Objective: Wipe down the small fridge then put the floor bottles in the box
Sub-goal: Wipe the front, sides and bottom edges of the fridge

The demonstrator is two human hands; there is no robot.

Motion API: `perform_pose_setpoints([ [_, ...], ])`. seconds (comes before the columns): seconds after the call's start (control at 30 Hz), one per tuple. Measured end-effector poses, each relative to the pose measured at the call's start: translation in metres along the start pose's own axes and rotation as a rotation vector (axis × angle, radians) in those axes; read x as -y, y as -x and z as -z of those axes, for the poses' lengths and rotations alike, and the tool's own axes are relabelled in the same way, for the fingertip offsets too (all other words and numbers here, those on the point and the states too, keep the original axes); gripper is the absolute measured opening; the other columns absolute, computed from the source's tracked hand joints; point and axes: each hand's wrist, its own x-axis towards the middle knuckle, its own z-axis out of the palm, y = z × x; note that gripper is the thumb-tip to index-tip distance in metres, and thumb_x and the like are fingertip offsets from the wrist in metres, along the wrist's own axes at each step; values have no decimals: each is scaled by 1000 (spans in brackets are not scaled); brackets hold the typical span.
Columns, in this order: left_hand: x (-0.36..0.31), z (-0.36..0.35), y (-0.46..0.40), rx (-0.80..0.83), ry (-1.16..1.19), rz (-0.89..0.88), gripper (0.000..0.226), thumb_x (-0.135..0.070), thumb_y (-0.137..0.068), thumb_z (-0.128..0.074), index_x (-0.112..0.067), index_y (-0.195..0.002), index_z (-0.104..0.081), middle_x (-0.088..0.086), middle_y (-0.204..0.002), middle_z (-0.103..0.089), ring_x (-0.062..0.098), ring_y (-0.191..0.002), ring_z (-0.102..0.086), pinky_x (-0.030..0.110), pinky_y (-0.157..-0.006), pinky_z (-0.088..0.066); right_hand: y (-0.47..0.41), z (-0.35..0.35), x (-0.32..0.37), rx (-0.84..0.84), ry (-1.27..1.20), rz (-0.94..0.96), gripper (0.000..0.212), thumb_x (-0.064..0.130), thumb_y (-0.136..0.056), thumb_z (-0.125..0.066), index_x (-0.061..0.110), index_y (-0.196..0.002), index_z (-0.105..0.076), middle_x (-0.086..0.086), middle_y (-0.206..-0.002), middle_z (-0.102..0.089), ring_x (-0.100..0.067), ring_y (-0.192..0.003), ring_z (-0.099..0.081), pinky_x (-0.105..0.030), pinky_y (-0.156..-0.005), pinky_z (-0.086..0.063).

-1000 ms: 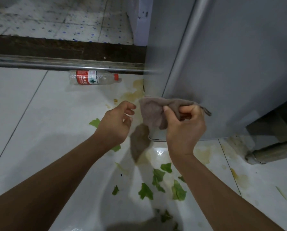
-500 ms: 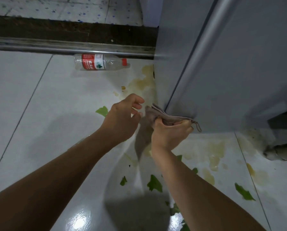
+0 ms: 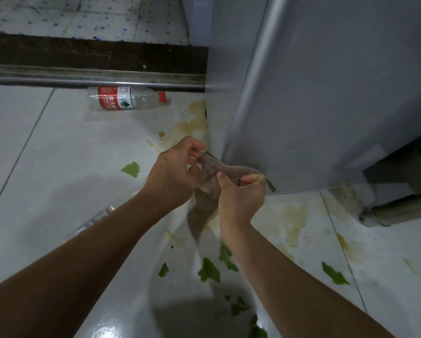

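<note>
A small grey fridge [image 3: 326, 93] stands on the white tiled floor at the right. Just in front of its lower left corner I hold a brownish-grey cloth [image 3: 210, 178] with both hands. My right hand [image 3: 241, 196] grips the cloth's upper edge in curled fingers. My left hand [image 3: 175, 172] pinches the cloth's left end between thumb and fingers. A clear plastic bottle [image 3: 129, 98] with a red label and red cap lies on its side on the floor by the door track. Part of a second clear bottle [image 3: 94, 219] shows beside my left forearm.
A metal door track [image 3: 82, 78] and dark threshold cross the floor at the back. Yellowish stains [image 3: 295, 220] and green leaf scraps [image 3: 208, 270] lie on the tiles in front of the fridge. A metal foot or pipe [image 3: 400, 211] sits at the right.
My left hand has moved right and taken hold of the cloth's left end, which it was not touching before. The right hand with the cloth has dropped to the fridge's bottom corner.
</note>
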Motion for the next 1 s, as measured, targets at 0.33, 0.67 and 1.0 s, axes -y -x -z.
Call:
perform_pose_setpoints([
  [0.33, -13, -26, -6, -15, -70, -11, 31, -12, -81, -66, -20, -109, -54, -11, -100, -57, 7, -95, -55, 22, -85, -45, -25, 15, -36, 159, 202, -151, 48, 9, -64, -82, 21, -61, -36, -6, -74, -58, -26, -73, -58, -22, -62, -37],
  [0.67, -31, -46, -16, -126, -149, 98, 27, -28, -80, -69, -17, -93, -48, 1, -91, -65, 24, -87, -63, 43, -80, -53, -113, 94, -21, -15, 108, -3, 17, -4, -72, -69, -4, -84, -57, -16, -83, -63, -21, -74, -55, -27, -71, -44],
  [1.0, -38, -46, -17, -117, -215, 171, 27, -30, -82, -67, -21, -101, -48, -2, -90, -62, 24, -87, -62, 41, -80, -53, -60, 57, -3, 34, 5, -32, 26, -13, -72, -51, 4, -90, -46, -22, -104, -53, -33, -102, -48, -35, -92, -44],
])
